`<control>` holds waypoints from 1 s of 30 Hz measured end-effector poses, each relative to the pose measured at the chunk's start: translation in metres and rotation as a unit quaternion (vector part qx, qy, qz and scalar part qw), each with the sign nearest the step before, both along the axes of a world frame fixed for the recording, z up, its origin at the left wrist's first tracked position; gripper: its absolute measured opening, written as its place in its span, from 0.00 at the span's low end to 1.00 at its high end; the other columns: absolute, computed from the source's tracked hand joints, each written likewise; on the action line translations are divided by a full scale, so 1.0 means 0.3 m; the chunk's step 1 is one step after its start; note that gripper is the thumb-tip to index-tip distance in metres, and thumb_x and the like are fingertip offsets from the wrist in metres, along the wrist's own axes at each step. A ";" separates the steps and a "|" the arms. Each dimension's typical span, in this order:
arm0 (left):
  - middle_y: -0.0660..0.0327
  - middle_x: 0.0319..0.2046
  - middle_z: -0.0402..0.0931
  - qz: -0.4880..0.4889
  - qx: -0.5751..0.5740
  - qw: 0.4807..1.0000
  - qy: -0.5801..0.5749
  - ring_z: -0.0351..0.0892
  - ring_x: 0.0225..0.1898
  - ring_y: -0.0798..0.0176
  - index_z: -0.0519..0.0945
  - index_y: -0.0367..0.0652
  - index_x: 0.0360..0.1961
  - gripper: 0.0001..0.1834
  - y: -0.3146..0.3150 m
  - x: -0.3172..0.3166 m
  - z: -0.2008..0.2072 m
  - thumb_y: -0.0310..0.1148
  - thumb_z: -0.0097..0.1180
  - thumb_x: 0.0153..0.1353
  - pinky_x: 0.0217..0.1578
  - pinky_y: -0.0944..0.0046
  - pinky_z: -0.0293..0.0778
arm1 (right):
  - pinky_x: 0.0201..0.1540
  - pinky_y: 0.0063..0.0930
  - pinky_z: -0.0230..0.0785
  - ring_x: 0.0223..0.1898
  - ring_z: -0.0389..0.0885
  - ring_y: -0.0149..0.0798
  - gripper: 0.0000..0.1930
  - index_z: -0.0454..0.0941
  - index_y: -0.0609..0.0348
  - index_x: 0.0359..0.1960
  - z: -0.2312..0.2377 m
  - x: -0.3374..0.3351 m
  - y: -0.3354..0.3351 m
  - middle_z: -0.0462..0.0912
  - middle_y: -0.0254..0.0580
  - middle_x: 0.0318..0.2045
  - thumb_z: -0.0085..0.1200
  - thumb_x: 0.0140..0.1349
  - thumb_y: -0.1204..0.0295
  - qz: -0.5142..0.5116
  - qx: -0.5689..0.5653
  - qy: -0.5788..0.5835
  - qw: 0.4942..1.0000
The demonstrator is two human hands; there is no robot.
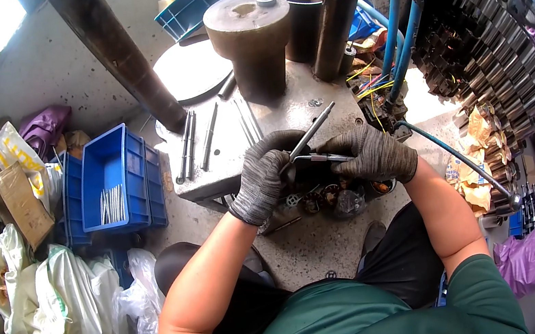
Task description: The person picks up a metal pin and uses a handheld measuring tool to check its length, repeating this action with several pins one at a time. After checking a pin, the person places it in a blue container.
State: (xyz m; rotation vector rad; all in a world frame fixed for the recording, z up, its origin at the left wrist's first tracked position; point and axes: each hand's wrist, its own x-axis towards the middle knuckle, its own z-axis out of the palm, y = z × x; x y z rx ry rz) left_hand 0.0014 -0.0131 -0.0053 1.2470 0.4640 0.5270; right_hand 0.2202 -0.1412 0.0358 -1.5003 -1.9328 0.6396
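Rod [312, 130] and slim tool [323, 157] close together over the worktop's [230, 170] near edge

Both gloved hands sit right at the front edge of the worktop, with the person's knees spread on either side below; the left corner shows a bare strip of metal between that edge and the loose rods [210, 137], which lie roughly lengthwise away from the person; behind them stands a thick flanged cylinder [254, 51], and two dark columns, the left column [120, 58] and the right column [342, 10], hem in the far side; some open surface remains beyond the rod's tip, broken only by a few small washers [316, 102]; to the right, a bar with a ball end [456, 159] slants past the right forearm, so room is tighter there; a blue bin [89, 167] stands just off the left edge, metal rods lying inside it.

The left hand [260, 176] has its grip closed around the rod's lower end, the shaft rising up and to the right out of the fingers; the right hand [376, 153] keeps a narrow pinch on the slim tool, which points left beneath the rod toward the left glove; whether its tip touches the rod, I cannot tell.
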 end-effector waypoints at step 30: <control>0.61 0.39 0.74 0.038 -0.348 0.920 -0.173 0.68 0.29 0.74 0.66 0.49 0.74 0.27 0.079 -0.022 -0.035 0.28 0.49 0.75 0.27 0.76 0.70 | 0.57 0.49 0.70 0.52 0.77 0.58 0.18 0.80 0.60 0.45 -0.168 0.062 0.015 0.83 0.48 0.53 0.60 0.50 0.74 -0.161 0.094 -0.230 0.955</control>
